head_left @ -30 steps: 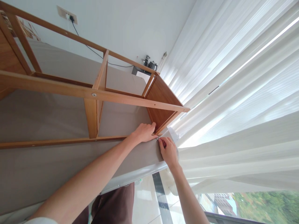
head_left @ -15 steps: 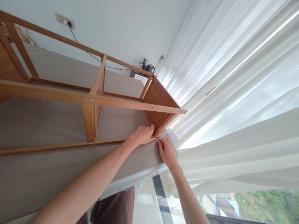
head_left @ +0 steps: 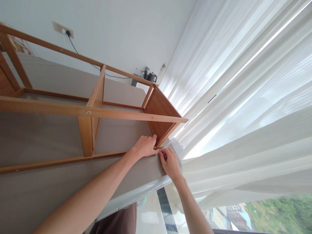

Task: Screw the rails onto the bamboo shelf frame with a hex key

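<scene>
A wooden frame (head_left: 122, 113) with upright dividers and a solid end panel (head_left: 162, 112) rests on a grey-brown covered surface. My left hand (head_left: 145, 146) is closed round the frame's near lower corner, its thumb on the rail and its fingers inside by the end panel. Just right of that thumb, my right hand (head_left: 170, 162) pinches a small shiny piece (head_left: 159, 151) against the corner's outer end. The fingertips cover most of this piece, so its kind cannot be made out.
White curtains (head_left: 224, 123) hang close on the right. The grey-brown surface (head_left: 136, 182) ends at a rounded edge near my body. Behind the frame are a black kettle (head_left: 151, 77) and a wall socket (head_left: 63, 30) with a plugged-in cable.
The view has shifted, so the frame and hands appear slightly lower and further left. Both hands keep their places at the corner, with the right still pinching the small piece.
</scene>
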A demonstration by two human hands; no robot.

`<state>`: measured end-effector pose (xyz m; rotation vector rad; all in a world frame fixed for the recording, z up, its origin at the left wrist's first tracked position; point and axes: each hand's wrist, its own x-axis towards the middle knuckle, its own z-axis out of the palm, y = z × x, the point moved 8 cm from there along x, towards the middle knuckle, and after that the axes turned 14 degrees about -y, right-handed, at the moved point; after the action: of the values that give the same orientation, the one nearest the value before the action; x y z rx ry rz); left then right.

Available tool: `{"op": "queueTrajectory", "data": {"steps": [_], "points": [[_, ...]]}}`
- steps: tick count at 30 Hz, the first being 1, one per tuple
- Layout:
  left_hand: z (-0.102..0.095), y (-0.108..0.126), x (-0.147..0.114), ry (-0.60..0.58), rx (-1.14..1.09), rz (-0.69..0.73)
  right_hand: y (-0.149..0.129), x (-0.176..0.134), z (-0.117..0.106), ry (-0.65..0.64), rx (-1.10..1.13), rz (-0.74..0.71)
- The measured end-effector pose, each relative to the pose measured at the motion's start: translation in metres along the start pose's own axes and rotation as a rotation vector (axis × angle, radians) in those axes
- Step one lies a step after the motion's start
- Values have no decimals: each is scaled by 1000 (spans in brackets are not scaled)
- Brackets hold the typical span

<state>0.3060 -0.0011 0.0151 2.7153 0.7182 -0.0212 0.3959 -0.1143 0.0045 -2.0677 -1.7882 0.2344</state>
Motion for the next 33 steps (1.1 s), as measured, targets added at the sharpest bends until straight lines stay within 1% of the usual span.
{"op": "queueTrajectory", "data": {"steps": [6, 11, 14, 18, 23, 27, 30, 33], "points": [[-1, 2, 0, -22, 20, -24, 0, -1, -1, 19, -4, 15], [-1, 2, 0, -20, 25, -27, -3, -4, -3, 5, -17, -2], [0, 0, 1, -20, 19, -20, -2, -8, -5, 10, -30, 26], [1, -2, 2, -28, 6, -14, 1, -12, -9, 70, 24, 89], [3, -3, 3, -40, -5, -7, -1, -12, -12, 137, 43, 80], [3, -3, 3, -39, -16, -3, 1, -15, -15, 215, 98, 87], [3, -3, 3, -30, -21, 2, 5, -16, -13, 223, 139, 129], [3, -4, 3, -26, -18, 5, 12, -17, -10, 241, 246, 183]]}}
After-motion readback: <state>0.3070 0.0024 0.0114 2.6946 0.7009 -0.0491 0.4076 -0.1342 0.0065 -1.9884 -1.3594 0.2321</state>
